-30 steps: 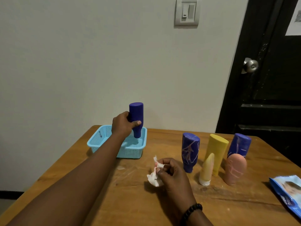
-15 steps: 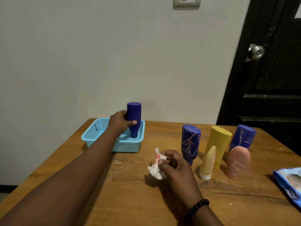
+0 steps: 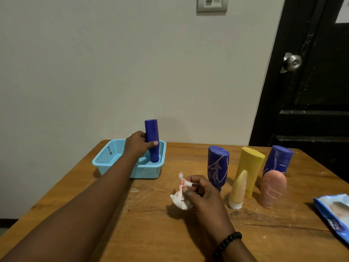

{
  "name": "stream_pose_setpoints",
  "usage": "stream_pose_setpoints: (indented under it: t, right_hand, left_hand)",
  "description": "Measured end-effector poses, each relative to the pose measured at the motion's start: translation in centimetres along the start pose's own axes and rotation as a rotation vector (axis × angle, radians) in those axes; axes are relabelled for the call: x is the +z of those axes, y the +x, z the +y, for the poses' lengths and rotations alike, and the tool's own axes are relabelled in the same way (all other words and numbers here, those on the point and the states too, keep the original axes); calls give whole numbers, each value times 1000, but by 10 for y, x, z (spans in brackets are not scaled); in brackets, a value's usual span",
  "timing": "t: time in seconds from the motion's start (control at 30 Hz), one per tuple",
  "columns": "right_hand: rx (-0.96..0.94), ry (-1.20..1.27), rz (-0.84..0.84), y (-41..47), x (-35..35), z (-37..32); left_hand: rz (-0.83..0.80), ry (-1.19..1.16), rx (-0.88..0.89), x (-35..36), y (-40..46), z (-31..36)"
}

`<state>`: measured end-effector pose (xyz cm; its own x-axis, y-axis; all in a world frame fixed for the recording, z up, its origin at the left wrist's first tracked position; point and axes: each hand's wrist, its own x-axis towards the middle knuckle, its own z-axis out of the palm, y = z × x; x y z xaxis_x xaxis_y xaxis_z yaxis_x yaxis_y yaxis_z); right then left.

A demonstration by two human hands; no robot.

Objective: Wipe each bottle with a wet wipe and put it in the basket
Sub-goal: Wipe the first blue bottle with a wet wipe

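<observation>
My left hand [image 3: 138, 143] grips a clean dark blue bottle [image 3: 152, 140], standing it cap-down inside the light blue basket [image 3: 113, 158] at the table's back left. My right hand [image 3: 200, 191] pinches a crumpled white wet wipe [image 3: 180, 199] with pink smears above the table's middle. To the right stand several bottles: a blue one with pink scribbles [image 3: 217, 167], a tall yellow one [image 3: 250, 167], a small pale yellow tube [image 3: 238, 190], a pink one [image 3: 272, 188] and another scribbled blue one [image 3: 277, 159].
A blue wet wipe packet [image 3: 336, 214] lies at the table's right edge. The wooden table [image 3: 151, 233] meets a pale wall behind. A black door with a metal knob [image 3: 291, 62] is at the right.
My left hand has lowered the blue bottle until its cap end stands in the basket. My right hand stays in place with the wipe.
</observation>
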<state>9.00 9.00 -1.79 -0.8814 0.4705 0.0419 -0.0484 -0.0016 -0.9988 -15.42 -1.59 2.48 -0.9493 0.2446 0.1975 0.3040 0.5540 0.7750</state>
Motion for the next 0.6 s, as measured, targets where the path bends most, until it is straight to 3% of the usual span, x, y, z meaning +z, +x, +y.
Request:
stream_pose_setpoints:
  t: [0.2,0.4,0.6]
  right_hand:
    - [-6,17,-11,3,0,2]
    - [-30,2,-20,5,-1,4]
    - [-64,-41,-3,6,0,6]
  left_hand:
    - [66,-61,28,10,-1,6]
    - [-24,-70,21,6,3,4]
    - [-4,-125,-40,6,3,1]
